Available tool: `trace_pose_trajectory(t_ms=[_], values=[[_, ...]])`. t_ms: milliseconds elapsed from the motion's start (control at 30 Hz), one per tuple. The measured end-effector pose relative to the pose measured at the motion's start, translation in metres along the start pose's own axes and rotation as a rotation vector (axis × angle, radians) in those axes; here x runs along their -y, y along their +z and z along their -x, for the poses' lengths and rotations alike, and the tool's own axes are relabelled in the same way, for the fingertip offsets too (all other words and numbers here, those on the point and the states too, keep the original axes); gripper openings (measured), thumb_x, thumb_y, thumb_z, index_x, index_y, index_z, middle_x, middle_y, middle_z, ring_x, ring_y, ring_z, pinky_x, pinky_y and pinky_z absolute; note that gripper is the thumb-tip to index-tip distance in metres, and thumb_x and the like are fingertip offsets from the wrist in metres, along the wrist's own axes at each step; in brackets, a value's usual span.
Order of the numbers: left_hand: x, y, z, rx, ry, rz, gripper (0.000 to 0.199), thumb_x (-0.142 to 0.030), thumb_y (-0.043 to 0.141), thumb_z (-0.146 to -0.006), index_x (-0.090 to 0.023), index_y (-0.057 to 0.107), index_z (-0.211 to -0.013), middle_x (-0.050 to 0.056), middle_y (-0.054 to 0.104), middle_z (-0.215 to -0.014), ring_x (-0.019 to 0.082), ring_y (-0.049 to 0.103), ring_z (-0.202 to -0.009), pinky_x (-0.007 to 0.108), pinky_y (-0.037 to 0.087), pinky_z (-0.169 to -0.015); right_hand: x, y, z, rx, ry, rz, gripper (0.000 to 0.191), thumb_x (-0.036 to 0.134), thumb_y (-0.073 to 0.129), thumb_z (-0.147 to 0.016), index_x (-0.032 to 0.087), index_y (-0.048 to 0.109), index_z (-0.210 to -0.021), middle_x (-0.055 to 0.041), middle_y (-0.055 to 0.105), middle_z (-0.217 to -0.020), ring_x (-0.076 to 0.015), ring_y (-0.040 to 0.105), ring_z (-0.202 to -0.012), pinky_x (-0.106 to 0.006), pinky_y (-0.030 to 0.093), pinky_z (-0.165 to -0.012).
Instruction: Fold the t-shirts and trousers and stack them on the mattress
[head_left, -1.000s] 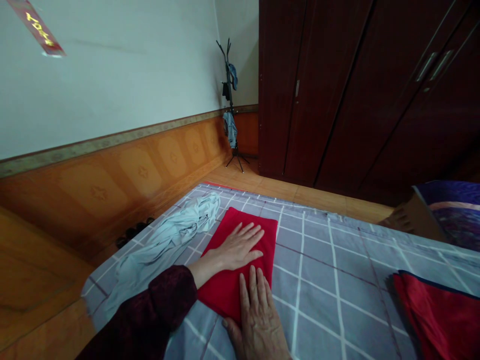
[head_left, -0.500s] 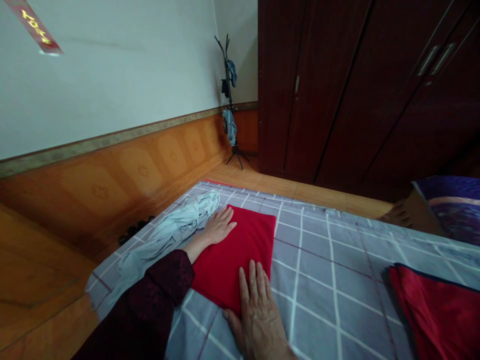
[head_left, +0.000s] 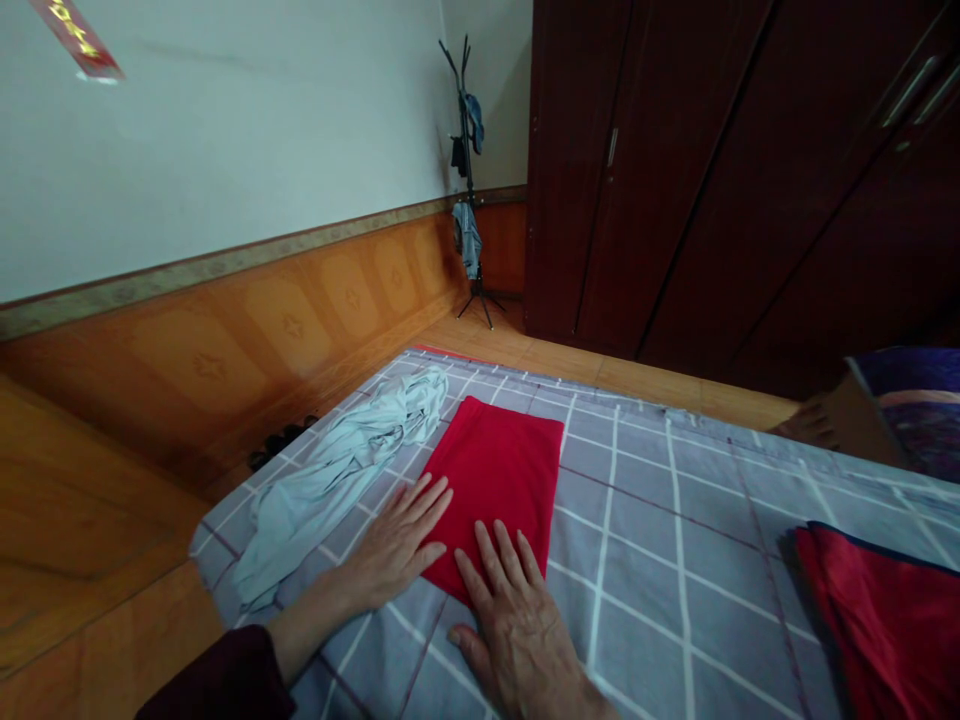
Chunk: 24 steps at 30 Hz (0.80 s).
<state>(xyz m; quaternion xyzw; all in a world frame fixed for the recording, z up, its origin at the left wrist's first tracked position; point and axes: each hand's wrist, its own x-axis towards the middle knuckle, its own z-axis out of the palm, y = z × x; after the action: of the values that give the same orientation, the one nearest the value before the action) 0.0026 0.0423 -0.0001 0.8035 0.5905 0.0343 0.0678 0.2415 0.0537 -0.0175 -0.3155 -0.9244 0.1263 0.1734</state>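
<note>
A folded red cloth or garment (head_left: pixel 495 470) lies flat on the grey checked bedspread (head_left: pixel 637 570); its exact kind does not show. My left hand (head_left: pixel 397 545) rests at its left near edge, fingers spread over the red fabric. Across the near right corner lies my right hand (head_left: pixel 517 620), palm down, with fingertips on the cloth. Both hands are open and grip nothing. Just left of the red piece, a crumpled pale blue-grey garment (head_left: pixel 345 470) is stretched out along the bed.
Another folded red fabric with a dark edge (head_left: pixel 885 610) lies on the bed at right. Beyond the bed stand a dark wardrobe (head_left: pixel 675 180), a black coat rack (head_left: pixel 470 180) and a cardboard box (head_left: pixel 862 420). Dark shoes (head_left: pixel 281 440) are on the floor at left.
My left hand has slid from the far left edge of the red cloth toward me. My right hand stays near the same corner, its fingers a little more spread. The view has shifted slightly.
</note>
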Motion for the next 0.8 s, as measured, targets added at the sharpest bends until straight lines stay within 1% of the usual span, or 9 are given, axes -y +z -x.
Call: trace_pose_trajectory(t_ms=[100, 167, 300, 367, 433, 500, 600, 700, 800], values=[[0.011, 0.007, 0.012, -0.043, -0.164, 0.003, 0.058, -0.037, 0.030, -0.097, -0.020, 0.012, -0.150, 0.007, 0.019, -0.155, 0.023, 0.018, -0.142, 0.047, 0.019, -0.115, 0.001, -0.005, -0.001, 0.051, 0.043, -0.029, 0.067, 0.042, 0.061, -0.083, 0.029, 0.035, -0.144, -0.0091, 0.019, -0.153, -0.0328, 0.015, -0.140, -0.052, 0.021, -0.113], [0.019, 0.009, 0.016, -0.078, -0.230, 0.003, 0.056, -0.036, 0.029, -0.097, -0.018, 0.020, -0.149, 0.008, 0.026, -0.153, 0.024, 0.021, -0.141, 0.049, 0.020, -0.115, 0.003, -0.006, -0.002, 0.050, 0.073, -0.033, 0.063, 0.044, 0.058, -0.085, 0.026, 0.039, -0.142, -0.0100, 0.022, -0.152, -0.0331, 0.017, -0.140, -0.052, 0.020, -0.113], [0.019, 0.009, 0.017, -0.215, -0.301, 0.081, 0.051, -0.037, 0.034, -0.094, -0.016, 0.039, -0.141, 0.010, 0.043, -0.144, 0.024, 0.036, -0.135, 0.045, 0.027, -0.113, 0.002, -0.004, -0.004, -0.071, 0.202, 0.005, 0.056, 0.045, 0.051, -0.089, 0.017, 0.047, -0.138, -0.0142, 0.029, -0.150, -0.0336, 0.023, -0.139, -0.049, 0.029, -0.110], [0.014, 0.008, 0.017, -0.283, -0.360, 0.144, 0.048, -0.037, 0.039, -0.092, -0.015, 0.048, -0.134, 0.011, 0.054, -0.132, 0.024, 0.048, -0.124, 0.041, 0.036, -0.106, -0.002, -0.003, -0.005, -0.150, 0.287, 0.051, 0.054, 0.040, 0.051, -0.089, 0.011, 0.049, -0.135, -0.0176, 0.031, -0.149, -0.0350, 0.026, -0.137, -0.048, 0.034, -0.106], [0.008, 0.005, 0.016, -0.309, -0.431, 0.205, 0.046, -0.037, 0.043, -0.089, -0.016, 0.052, -0.129, 0.010, 0.061, -0.120, 0.023, 0.056, -0.111, 0.037, 0.043, -0.098, -0.007, -0.005, -0.007, -0.194, 0.342, 0.099, 0.051, 0.031, 0.051, -0.088, 0.008, 0.051, -0.133, -0.0196, 0.035, -0.146, -0.0355, 0.032, -0.134, -0.048, 0.037, -0.103], [0.005, 0.001, 0.016, -0.275, -0.508, 0.260, 0.045, -0.038, 0.045, -0.087, -0.016, 0.053, -0.126, 0.009, 0.065, -0.108, 0.022, 0.061, -0.097, 0.034, 0.046, -0.088, -0.011, -0.012, -0.009, -0.207, 0.375, 0.139, 0.049, 0.025, 0.050, -0.086, 0.006, 0.051, -0.131, -0.0209, 0.042, -0.141, -0.0351, 0.040, -0.128, -0.047, 0.039, -0.101], [0.004, -0.007, 0.014, -0.144, -0.591, 0.344, 0.040, -0.039, 0.046, -0.084, -0.016, 0.058, -0.114, 0.004, 0.065, -0.084, 0.020, 0.062, -0.077, 0.030, 0.045, -0.072, -0.015, -0.025, -0.011, -0.189, 0.419, 0.168, 0.050, 0.021, 0.047, -0.086, 0.004, 0.048, -0.132, -0.0219, 0.054, -0.127, -0.0334, 0.052, -0.115, -0.045, 0.043, -0.094], [0.007, -0.014, 0.011, -0.058, -0.588, 0.410, 0.027, -0.042, 0.048, -0.081, -0.019, 0.060, -0.091, -0.002, 0.059, -0.068, 0.018, 0.058, -0.067, 0.026, 0.039, -0.063, -0.016, -0.038, -0.010, -0.146, 0.515, 0.125, 0.054, 0.022, 0.045, -0.087, 0.004, 0.039, -0.137, -0.0204, 0.060, -0.118, -0.0298, 0.060, -0.101, -0.040, 0.048, -0.082], [0.011, -0.017, 0.008, -0.025, -0.548, 0.442, 0.025, -0.043, 0.048, -0.079, -0.020, 0.051, -0.070, -0.004, 0.053, -0.062, 0.016, 0.053, -0.062, 0.025, 0.035, -0.058, -0.017, -0.042, -0.009, -0.035, 0.652, 0.020, 0.060, 0.026, 0.045, -0.088, 0.005, 0.031, -0.142, -0.0173, 0.067, -0.105, -0.0279, 0.066, -0.087, -0.036, 0.049, -0.072]])
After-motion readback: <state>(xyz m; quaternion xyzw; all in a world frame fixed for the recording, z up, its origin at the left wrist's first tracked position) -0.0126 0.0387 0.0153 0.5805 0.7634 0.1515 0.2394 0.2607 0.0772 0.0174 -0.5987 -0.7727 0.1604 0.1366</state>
